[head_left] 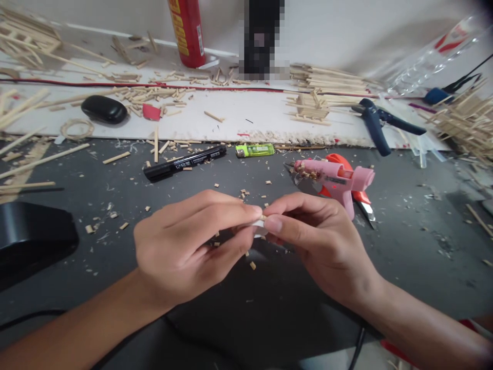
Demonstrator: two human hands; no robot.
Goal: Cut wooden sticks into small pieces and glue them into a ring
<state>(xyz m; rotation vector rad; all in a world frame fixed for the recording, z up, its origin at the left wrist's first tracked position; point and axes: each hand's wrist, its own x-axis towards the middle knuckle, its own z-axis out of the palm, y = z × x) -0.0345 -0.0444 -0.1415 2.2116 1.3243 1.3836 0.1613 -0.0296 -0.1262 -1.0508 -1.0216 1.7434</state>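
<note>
My left hand [192, 241] is closed, its thumb and fingers pinching a small white piece [260, 226] whose kind I cannot make out. My right hand [323, 241] meets it fingertip to fingertip, closed on a tiny pale wooden stick [263, 217] lying against the white piece. Fingers hide most of both. Just beyond my right hand, a pink hot glue gun [335, 177] lies on its side over an orange-handled cutting tool [364, 205]. A black marker [185, 163] and a green lighter [254, 150] lie farther back.
Stick offcuts are scattered over the dark table [239, 313]. Along the white ledge [254, 113] sit a black mouse [103, 109], dark blue pliers-like tool [381, 121], red bottle [188, 33] and wooden stick bundles. A clear plastic bottle [427, 56] leans at right; a black object [34, 231] stands left.
</note>
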